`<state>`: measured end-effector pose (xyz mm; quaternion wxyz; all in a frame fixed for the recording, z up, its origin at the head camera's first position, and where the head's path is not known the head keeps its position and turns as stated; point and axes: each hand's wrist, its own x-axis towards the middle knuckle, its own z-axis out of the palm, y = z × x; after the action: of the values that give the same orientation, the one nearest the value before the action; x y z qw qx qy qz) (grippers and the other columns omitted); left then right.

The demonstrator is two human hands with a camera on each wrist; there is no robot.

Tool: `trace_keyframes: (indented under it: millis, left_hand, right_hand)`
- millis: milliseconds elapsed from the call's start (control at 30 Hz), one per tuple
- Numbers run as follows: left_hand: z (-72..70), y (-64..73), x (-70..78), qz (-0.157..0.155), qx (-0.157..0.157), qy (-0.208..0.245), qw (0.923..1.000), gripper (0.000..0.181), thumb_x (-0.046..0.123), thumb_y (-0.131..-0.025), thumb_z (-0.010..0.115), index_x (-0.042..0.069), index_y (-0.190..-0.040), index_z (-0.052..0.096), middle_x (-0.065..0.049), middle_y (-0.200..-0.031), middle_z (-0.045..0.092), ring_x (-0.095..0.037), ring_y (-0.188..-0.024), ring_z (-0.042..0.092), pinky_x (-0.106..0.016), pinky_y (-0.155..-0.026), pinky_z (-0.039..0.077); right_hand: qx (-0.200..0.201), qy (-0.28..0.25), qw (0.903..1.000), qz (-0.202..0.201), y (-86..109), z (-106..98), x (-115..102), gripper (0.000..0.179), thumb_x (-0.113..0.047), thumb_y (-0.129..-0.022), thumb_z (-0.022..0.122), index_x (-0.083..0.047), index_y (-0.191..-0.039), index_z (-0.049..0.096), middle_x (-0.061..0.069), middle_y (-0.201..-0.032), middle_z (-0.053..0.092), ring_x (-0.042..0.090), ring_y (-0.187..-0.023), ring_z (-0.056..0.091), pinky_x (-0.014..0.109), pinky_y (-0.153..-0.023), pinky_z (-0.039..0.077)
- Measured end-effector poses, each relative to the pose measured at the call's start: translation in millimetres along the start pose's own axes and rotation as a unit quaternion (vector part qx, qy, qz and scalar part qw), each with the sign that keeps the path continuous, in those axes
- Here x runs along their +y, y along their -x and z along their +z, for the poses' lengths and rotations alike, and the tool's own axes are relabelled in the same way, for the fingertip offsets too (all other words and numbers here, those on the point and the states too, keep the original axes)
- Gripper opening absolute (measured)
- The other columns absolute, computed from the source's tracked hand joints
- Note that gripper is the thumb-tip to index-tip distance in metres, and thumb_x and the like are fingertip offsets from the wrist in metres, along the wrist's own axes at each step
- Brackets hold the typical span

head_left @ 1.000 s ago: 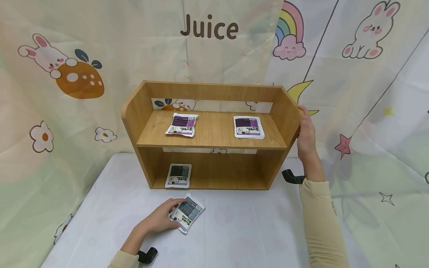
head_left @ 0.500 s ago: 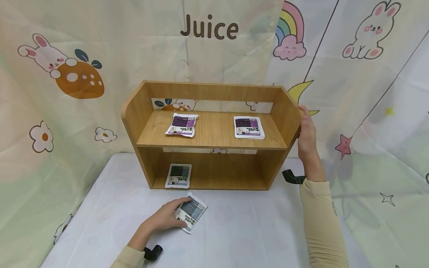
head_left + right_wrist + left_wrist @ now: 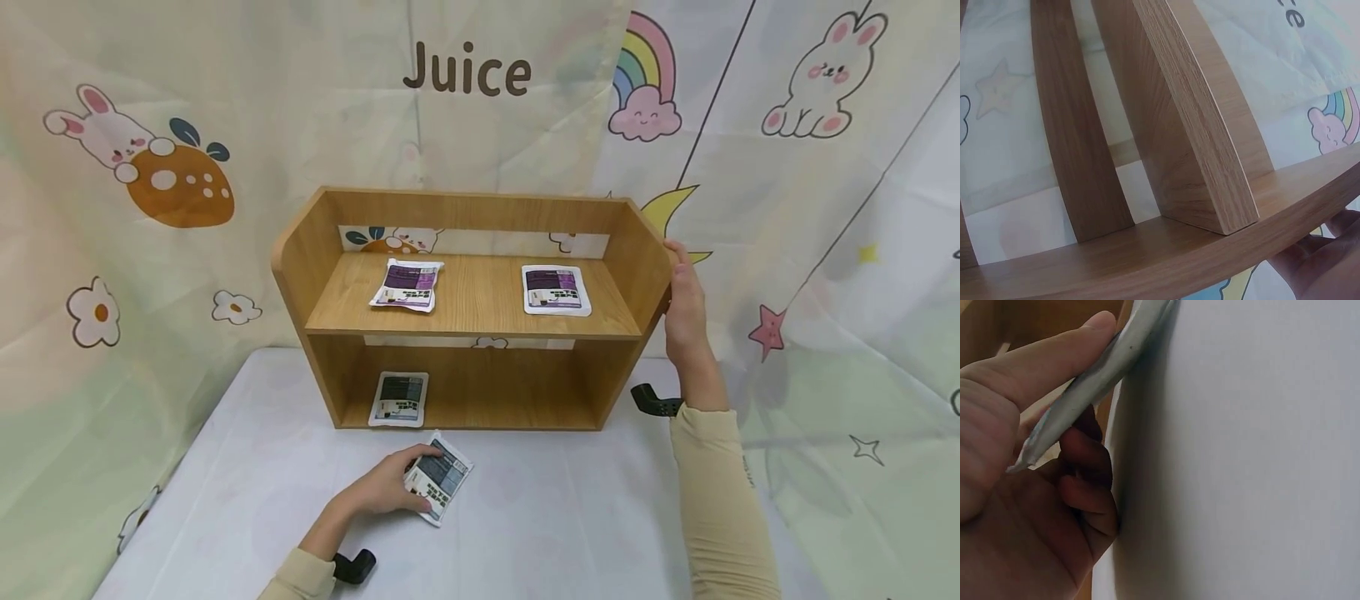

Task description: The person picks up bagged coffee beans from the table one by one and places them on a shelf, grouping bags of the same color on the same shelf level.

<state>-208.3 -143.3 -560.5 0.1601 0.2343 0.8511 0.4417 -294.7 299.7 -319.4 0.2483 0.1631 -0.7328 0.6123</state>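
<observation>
My left hand [image 3: 386, 485] pinches a flat white packet [image 3: 441, 479] with a dark blue-grey label, thumb on one face and fingers behind it. In the left wrist view the packet [image 3: 1094, 384] is seen edge-on, tilted, with the thumb [image 3: 1079, 353] along it. It hangs just in front of a two-tier wooden shelf [image 3: 480, 327]. My right hand [image 3: 686, 312] rests against the outer face of the shelf's right side panel [image 3: 647, 275]; most of its fingers are hidden behind the panel. In the right wrist view only part of that hand [image 3: 1329, 265] shows.
Two purple-labelled packets lie on the upper tier, one left [image 3: 407, 285] and one right [image 3: 556, 291]. A dark green-labelled packet [image 3: 399, 399] sits at the lower tier's left end. A white-covered table [image 3: 540, 517] is underneath; a printed cloth backdrop [image 3: 480, 142] hangs behind.
My left hand has moved a little to the right with the packet along the shelf's front. The right hand stays at the side panel. The head view has tipped slightly.
</observation>
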Motion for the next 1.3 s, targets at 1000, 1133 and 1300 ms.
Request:
trace_keyframes:
  millis: [1000, 1133, 1300]
  left_hand:
    - [43.9, -90.5, 42.5, 0.037, 0.086, 0.094, 0.9912, 0.080, 0.033, -0.071, 0.088, 0.027, -0.139, 0.047, -0.005, -0.130, 0.052, -0.018, -0.108, 0.054, -0.040, -0.091, 0.044]
    - [48.5, -105.3, 46.4, 0.033, 0.099, 0.083, 0.9911, 0.081, 0.036, -0.071, 0.088, 0.025, -0.139, 0.046, -0.005, -0.133, 0.051, -0.018, -0.109, 0.053, -0.040, -0.092, 0.044]
    - [51.9, -123.7, 49.5, 0.039, 0.113, 0.078, 0.9898, 0.080, 0.035, -0.072, 0.087, 0.021, -0.140, 0.047, -0.006, -0.136, 0.050, -0.019, -0.114, 0.051, -0.041, -0.094, 0.044]
  right_hand:
    - [0.006, 0.035, 0.9993, 0.008, 2.6, 2, -2, 0.045, -0.042, -0.105, 0.026, -0.028, -0.146, 0.037, 0.006, -0.143, 0.039, 0.027, -0.126, 0.037, 0.046, -0.098, 0.033]
    - [0.004, 0.037, 0.9993, 0.006, 2.5, 2, -1, 0.045, -0.042, -0.105, 0.026, -0.028, -0.147, 0.037, 0.005, -0.143, 0.039, 0.027, -0.125, 0.038, 0.044, -0.097, 0.033]
    - [0.004, 0.037, 0.9993, 0.007, 2.4, 0, 0, 0.046, -0.043, -0.105, 0.026, -0.028, -0.147, 0.037, 0.006, -0.143, 0.040, 0.026, -0.124, 0.039, 0.043, -0.096, 0.034]
